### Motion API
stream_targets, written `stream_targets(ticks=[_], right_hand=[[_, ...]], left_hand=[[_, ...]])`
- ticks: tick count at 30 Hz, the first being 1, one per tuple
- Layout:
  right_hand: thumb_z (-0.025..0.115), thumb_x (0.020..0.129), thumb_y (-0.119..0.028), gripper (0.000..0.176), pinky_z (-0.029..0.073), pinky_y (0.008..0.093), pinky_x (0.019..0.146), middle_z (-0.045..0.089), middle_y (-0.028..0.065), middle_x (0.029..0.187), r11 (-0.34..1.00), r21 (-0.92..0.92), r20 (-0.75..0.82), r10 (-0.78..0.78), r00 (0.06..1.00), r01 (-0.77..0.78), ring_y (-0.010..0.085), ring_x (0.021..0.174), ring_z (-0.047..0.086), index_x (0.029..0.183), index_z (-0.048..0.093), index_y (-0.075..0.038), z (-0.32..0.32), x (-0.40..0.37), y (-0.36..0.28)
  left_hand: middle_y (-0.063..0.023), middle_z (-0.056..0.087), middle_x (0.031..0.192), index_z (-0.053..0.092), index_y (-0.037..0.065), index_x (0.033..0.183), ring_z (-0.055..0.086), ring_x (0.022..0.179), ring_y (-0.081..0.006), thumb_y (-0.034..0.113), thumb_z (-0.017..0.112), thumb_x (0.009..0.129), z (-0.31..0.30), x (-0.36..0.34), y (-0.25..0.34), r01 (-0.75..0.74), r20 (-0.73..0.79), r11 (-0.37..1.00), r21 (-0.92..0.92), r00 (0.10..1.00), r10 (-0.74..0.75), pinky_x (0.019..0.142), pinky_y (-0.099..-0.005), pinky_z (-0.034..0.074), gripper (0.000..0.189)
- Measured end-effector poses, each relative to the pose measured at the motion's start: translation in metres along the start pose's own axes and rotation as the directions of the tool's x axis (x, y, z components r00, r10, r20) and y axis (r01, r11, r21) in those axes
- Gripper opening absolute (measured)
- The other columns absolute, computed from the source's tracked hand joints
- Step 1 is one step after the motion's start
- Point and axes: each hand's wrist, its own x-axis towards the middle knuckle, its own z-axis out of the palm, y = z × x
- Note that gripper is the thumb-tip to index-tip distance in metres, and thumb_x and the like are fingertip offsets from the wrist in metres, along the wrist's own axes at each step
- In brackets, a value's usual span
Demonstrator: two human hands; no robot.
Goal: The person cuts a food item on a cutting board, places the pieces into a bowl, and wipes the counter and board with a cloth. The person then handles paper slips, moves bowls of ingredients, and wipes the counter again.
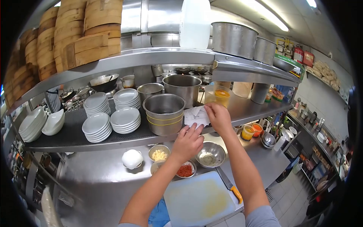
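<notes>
Nearest, a pale cutting board (198, 198) lies on the steel counter (98, 181), with an orange-handled knife (231, 185) along its right edge and a blue cloth (159, 213) at its left corner. Just beyond sit small bowls: one of chopped red chilli (185, 171), one of pale minced stuff (159, 154), a steel bowl (210, 154) and a white lidded pot (132, 159). Above them both arms reach up to the middle shelf (68, 138). The left hand (188, 142) is open, fingers stretched flat, its tips touching the lower edge of the paper slips (196, 115) that lie at the shelf's front edge. The right hand (219, 117) is closed on the slips' upper right corner, pinching them between thumb and fingers. Just left of the paper stands a steel pot (165, 113) with yellow bands around it, and further left are stacks of white plates (109, 117) and white bowls (53, 122). Behind come a larger steel pot (182, 89) and a clear tub of orange liquid (222, 96). Farthest, on the top shelf, bamboo steamers (75, 38) are piled at left and big metal pots (233, 38) stand at right.
</notes>
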Motion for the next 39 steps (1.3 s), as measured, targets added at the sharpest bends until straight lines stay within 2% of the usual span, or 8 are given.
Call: stream_targets(ticks=[8,14,16,19,26,32,34,39], right_hand=[[0.075,0.096,-0.017,0.016,0.055,0.0435,0.083,0.073,0.0149,0.097,0.994,0.048,-0.099,-0.093,0.991,0.098,0.0339,0.092,0.069,0.1,0.072,-0.002,0.006,0.005,-0.003],[0.075,0.097,-0.02,0.022,0.056,0.0416,0.084,0.074,0.017,0.103,0.982,0.17,0.046,0.078,0.996,-0.085,0.0335,0.096,0.071,0.106,0.071,-0.001,0.005,-0.001,0.003],[0.077,0.097,-0.014,0.024,0.056,0.033,0.08,0.076,0.0141,0.101,0.991,0.128,0.066,0.033,0.997,-0.041,0.0218,0.091,0.073,0.112,0.069,0.002,0.002,-0.004,-0.002],[0.083,0.089,-0.016,0.03,0.056,0.0416,0.09,0.075,0.0174,0.107,0.972,0.211,0.149,0.073,0.986,-0.104,0.0337,0.103,0.072,0.111,0.071,0.0,0.002,-0.006,-0.004],[0.089,0.079,-0.014,0.045,0.055,0.0402,0.094,0.074,0.0181,0.114,0.993,0.104,0.339,0.012,0.941,-0.05,0.0332,0.109,0.07,0.118,0.072,-0.001,-0.011,-0.003,-0.009],[0.084,0.086,-0.016,0.035,0.055,0.0414,0.091,0.076,0.0179,0.11,0.984,0.1,0.399,0.096,0.912,-0.148,0.0342,0.104,0.072,0.116,0.074,-0.001,-0.012,0.002,-0.003],[0.078,0.093,-0.014,0.026,0.056,0.0384,0.076,0.077,0.0154,0.094,0.989,0.095,0.323,0.08,0.943,-0.116,0.0231,0.082,0.071,0.115,0.073,0.0,-0.008,0.001,0.001],[0.072,0.097,-0.017,0.023,0.056,0.0427,0.074,0.075,0.0199,0.088,0.994,0.043,0.227,0.087,0.97,-0.1,0.0322,0.079,0.071,0.113,0.073,0.0,-0.004,0.002,0.001]], left_hand=[[-0.0068,0.065,0.14,0.067,0.015,0.093,0.058,0.133,-0.0287,0.028,0.078,0.082,0.0,-0.003,0.001,0.012,0.022,1.0,-0.013,1.0,-0.012,0.114,-0.0472,0.037,0.02],[-0.0074,0.065,0.14,0.067,0.015,0.091,0.058,0.133,-0.029,0.027,0.078,0.081,-0.003,-0.003,0.002,0.022,0.022,0.999,-0.029,1.0,-0.021,0.113,-0.0473,0.037,0.019],[-0.0074,0.065,0.14,0.067,0.015,0.091,0.058,0.133,-0.029,0.027,0.078,0.082,-0.003,-0.003,0.002,0.026,0.027,0.999,-0.035,0.999,-0.025,0.113,-0.0473,0.037,0.018],[-0.0075,0.065,0.139,0.067,0.014,0.091,0.059,0.133,-0.029,0.026,0.078,0.082,-0.003,-0.004,0.003,0.032,0.029,0.999,-0.044,0.999,-0.031,0.113,-0.0476,0.037,0.018],[-0.0053,0.064,0.14,0.068,0.015,0.089,0.057,0.132,-0.0298,0.027,0.078,0.08,0.0,-0.005,0.001,0.014,0.007,1.0,-0.023,1.0,-0.014,0.114,-0.0476,0.036,0.017],[-0.0024,0.063,0.142,0.068,0.016,0.089,0.053,0.134,-0.0325,0.028,0.078,0.08,0.0,-0.004,0.002,0.001,-0.015,1.0,-0.018,1.0,-0.002,0.113,-0.0493,0.036,0.018],[-0.0022,0.062,0.143,0.068,0.016,0.09,0.052,0.134,-0.0327,0.028,0.078,0.08,-0.001,-0.004,0.001,-0.005,-0.01,1.0,-0.03,1.0,0.005,0.113,-0.0496,0.036,0.019],[-0.0027,0.062,0.143,0.067,0.016,0.091,0.052,0.136,-0.0314,0.028,0.078,0.079,0.0,-0.004,0.002,-0.002,-0.002,1.0,-0.025,1.0,0.002,0.114,-0.0494,0.036,0.02]])
